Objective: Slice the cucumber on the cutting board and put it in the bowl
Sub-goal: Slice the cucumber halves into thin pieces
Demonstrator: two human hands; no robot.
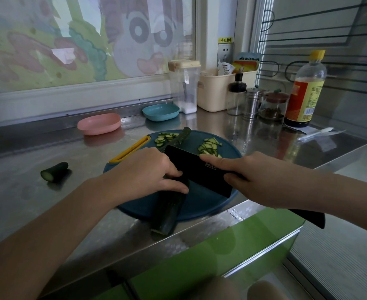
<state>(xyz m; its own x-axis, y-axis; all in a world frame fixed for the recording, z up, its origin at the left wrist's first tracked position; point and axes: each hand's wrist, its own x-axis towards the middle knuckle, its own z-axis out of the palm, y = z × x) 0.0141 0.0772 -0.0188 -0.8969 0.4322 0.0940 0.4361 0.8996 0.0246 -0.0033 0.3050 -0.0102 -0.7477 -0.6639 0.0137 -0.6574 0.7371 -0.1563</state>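
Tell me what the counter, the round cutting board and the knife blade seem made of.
Counter: likely stainless steel, brushed grey, mirroring the pink bowl. Cutting board: probably plastic, matte dark blue, uniform colour. Knife blade: matte black; coated steel or ceramic, cannot tell which.

L hand [148, 169] grips cucumber [169, 211] on blue cutting board [200, 204]; R hand [249, 180] holds black cleaver [200, 172], edge on it, probably mid-cut. Slices [208, 146] at board's 12 o'clock; pink bowl [99, 124] at 11, cut stub [54, 172] at 9.
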